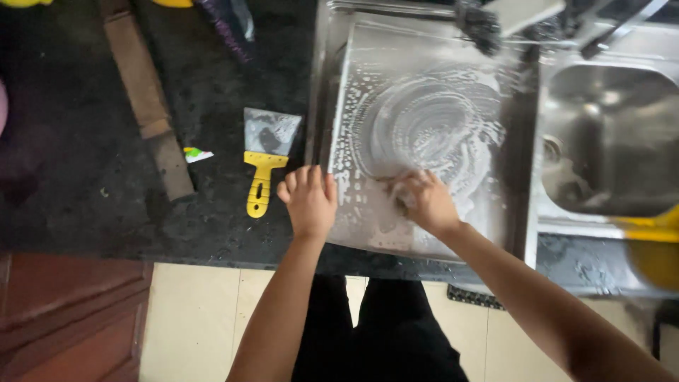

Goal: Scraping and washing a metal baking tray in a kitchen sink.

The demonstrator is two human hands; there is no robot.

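Right hand (426,201) closed on something soapy, hidden in its grip, mid-frame on the tray (368,92); left hand (308,198) spread on the tray's edge.

One head-worn camera looks steeply down, close, over the counter (106,198) and sink (608,141).

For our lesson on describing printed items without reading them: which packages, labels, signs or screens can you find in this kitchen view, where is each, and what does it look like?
Small crumpled wrapper: on the dark countertop, between the long wooden stick and the yellow-handled scraper; white with green and a touch of yellow, its print too small to make out.
No signs or screens show; neither hand touches the wrapper.
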